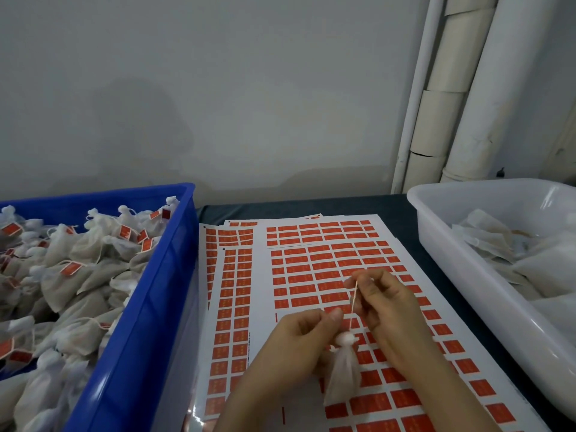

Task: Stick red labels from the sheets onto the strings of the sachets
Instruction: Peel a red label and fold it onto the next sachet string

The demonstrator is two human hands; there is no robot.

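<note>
A small white sachet [343,374] hangs above the label sheets, its gathered top at the middle of the view. From that top a thin string [353,302] runs upward. My right hand [385,310] pinches the string's upper end. My left hand [304,341] holds the sachet near its tied neck with fingers curled. Under both hands lie overlapping white sheets of red labels [311,269]; a block of labels is gone from the sheet just left of my left hand. I cannot see a label in either hand.
A blue crate [162,300] on the left is heaped with sachets carrying red labels. A white tub [452,244] on the right holds unlabelled sachets. White pipes [461,104] stand against the grey wall behind.
</note>
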